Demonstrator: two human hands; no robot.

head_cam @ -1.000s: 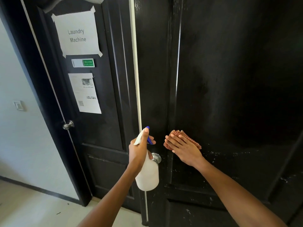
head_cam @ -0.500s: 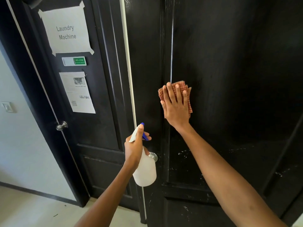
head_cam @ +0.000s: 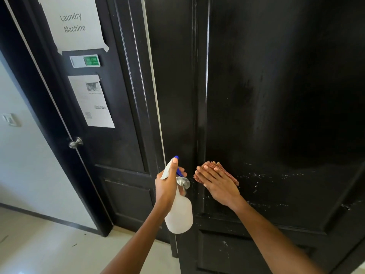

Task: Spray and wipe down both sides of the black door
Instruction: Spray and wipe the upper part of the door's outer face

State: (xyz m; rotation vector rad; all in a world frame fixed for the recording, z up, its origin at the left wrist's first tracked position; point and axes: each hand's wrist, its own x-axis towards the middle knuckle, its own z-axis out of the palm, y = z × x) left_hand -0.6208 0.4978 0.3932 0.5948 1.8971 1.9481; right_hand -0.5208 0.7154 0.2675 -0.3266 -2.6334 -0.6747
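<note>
The black door (head_cam: 276, 95) fills the right half of the view, its panel streaked and flecked with white droplets low down. My right hand (head_cam: 217, 184) presses an orange checked cloth (head_cam: 227, 173) flat against the panel, fingers straight, just right of the door's left stile. My left hand (head_cam: 166, 184) grips the neck of a white spray bottle (head_cam: 179, 212) with a blue nozzle, index finger along the top. The bottle hangs in front of the door's silver knob (head_cam: 183, 181), partly hiding it.
A second black door (head_cam: 110, 151) on the left carries a "Laundry Machine" paper sign (head_cam: 73, 22), a small green slider sign (head_cam: 85, 61), a printed sheet (head_cam: 90, 101) and a silver knob (head_cam: 76, 142). A white wall (head_cam: 23, 165) with a light switch (head_cam: 9, 119) and a pale floor (head_cam: 49, 250) lie far left.
My right hand slid the cloth up the panel and then back down to knob height. My left hand and the bottle stayed about where they were.
</note>
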